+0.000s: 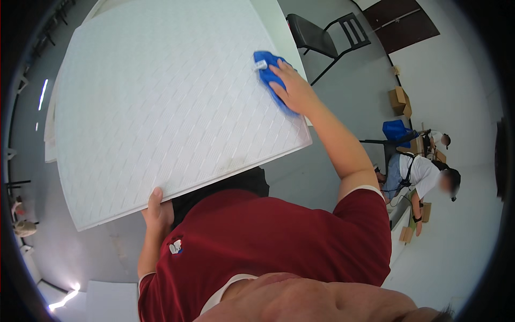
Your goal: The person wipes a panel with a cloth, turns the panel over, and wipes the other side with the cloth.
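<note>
A large white panel with a textured surface lies before me, overhanging a white table. Near the panel's right edge my right hand lies on a blue cloth with a small white tag, pressing it flat to the surface with the fingers spread a little. My left hand grips the panel's near edge at the lower left, the thumb on top and the other fingers hidden under it. A faint dark smudge shows on the panel close to its near edge.
A black chair stands beyond the table's right side. Farther right, a person in a white shirt is beside a table with cardboard boxes, and another person is behind. A blue bag and an open cardboard box are near them.
</note>
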`<action>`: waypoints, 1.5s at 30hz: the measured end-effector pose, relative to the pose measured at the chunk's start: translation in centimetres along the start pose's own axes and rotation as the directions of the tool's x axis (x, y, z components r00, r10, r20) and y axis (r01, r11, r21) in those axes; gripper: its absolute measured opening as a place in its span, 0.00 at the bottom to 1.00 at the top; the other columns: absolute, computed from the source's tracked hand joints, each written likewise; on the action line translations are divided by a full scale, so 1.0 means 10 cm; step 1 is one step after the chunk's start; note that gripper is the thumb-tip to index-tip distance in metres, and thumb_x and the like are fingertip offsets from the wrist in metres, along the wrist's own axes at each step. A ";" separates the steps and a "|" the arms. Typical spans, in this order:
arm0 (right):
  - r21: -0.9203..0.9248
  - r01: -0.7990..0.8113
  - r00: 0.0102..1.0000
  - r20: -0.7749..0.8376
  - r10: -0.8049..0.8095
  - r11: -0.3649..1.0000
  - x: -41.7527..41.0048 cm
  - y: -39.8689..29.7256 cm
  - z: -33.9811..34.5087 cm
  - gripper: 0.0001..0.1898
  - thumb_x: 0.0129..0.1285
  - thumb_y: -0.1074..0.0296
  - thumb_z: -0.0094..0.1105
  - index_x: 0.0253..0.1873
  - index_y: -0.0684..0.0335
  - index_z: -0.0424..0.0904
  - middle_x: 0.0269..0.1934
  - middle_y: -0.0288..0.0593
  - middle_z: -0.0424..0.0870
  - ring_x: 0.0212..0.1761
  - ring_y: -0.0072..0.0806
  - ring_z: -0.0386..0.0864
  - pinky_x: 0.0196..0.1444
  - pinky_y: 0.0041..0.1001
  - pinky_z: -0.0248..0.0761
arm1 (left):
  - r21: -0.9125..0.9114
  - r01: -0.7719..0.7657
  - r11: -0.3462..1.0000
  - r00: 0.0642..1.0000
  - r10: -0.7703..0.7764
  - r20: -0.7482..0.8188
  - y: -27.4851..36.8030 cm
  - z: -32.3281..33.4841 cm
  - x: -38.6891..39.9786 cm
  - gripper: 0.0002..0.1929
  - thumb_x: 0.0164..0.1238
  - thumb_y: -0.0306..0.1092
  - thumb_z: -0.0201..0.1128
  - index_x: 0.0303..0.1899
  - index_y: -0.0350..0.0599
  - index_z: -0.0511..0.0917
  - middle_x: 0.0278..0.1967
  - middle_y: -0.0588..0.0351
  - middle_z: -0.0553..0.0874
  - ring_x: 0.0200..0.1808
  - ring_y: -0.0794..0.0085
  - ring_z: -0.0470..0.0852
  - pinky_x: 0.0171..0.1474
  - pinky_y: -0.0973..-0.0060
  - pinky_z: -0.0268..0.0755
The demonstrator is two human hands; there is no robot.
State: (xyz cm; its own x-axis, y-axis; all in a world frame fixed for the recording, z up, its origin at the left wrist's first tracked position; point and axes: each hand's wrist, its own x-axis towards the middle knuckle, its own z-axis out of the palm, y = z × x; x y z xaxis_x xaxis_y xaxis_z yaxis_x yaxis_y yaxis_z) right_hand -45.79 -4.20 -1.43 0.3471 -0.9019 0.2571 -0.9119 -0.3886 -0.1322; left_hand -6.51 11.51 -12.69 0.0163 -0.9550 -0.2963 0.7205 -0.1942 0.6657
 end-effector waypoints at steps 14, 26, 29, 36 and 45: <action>-0.089 -0.136 0.990 0.013 0.138 0.987 0.04 -0.06 -0.06 0.25 0.64 0.52 0.49 0.59 0.64 0.69 0.61 0.53 0.68 0.63 0.44 0.66 0.62 0.35 0.61 | -0.013 -0.051 0.999 0.998 0.052 0.030 0.03 0.09 0.06 0.31 0.58 0.30 0.58 0.63 0.39 0.56 0.59 0.47 0.67 0.61 0.58 0.67 0.63 0.58 0.59; -0.014 -0.038 0.995 0.095 0.039 0.999 -0.81 -0.68 -0.29 0.24 0.60 0.58 0.55 0.59 0.64 0.69 0.63 0.55 0.65 0.65 0.49 0.61 0.65 0.38 0.57 | -0.024 -0.092 0.995 0.995 0.093 0.023 0.02 0.10 0.05 0.32 0.57 0.30 0.59 0.63 0.40 0.56 0.59 0.48 0.68 0.61 0.58 0.67 0.63 0.57 0.60; 0.104 0.129 0.971 0.190 -0.147 0.986 -0.60 -0.91 -0.26 0.24 0.58 0.59 0.57 0.60 0.58 0.70 0.64 0.54 0.63 0.67 0.51 0.57 0.65 0.43 0.55 | -0.043 -0.012 0.999 0.999 0.014 0.040 0.02 -0.06 0.04 0.32 0.57 0.29 0.59 0.63 0.40 0.57 0.59 0.48 0.68 0.61 0.58 0.67 0.63 0.58 0.59; 0.014 0.115 0.991 0.064 -0.116 0.993 0.51 -0.39 0.13 0.21 0.60 0.56 0.55 0.60 0.45 0.71 0.66 0.50 0.62 0.67 0.54 0.56 0.64 0.52 0.48 | 0.039 -0.038 0.999 0.999 0.036 0.029 0.06 -0.02 0.02 0.28 0.60 0.35 0.55 0.61 0.34 0.58 0.57 0.45 0.69 0.59 0.56 0.69 0.63 0.57 0.59; 0.032 0.024 0.999 0.023 -0.025 0.999 2.07 0.67 0.72 0.24 0.62 0.45 0.46 0.62 0.41 0.68 0.66 0.47 0.62 0.68 0.53 0.56 0.63 0.55 0.52 | 0.144 0.031 0.989 0.996 -0.043 0.078 0.10 0.01 0.02 0.30 0.58 0.36 0.59 0.61 0.37 0.59 0.56 0.45 0.70 0.58 0.56 0.70 0.61 0.58 0.61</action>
State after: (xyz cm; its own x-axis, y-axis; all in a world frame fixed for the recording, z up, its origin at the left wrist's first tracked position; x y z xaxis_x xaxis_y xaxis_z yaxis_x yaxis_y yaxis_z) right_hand -43.09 -26.85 -3.86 0.3746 -0.8959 0.2386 -0.8958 -0.4162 -0.1561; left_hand -5.84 11.09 -11.97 -0.0686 -0.9603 -0.2703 0.6130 -0.2544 0.7480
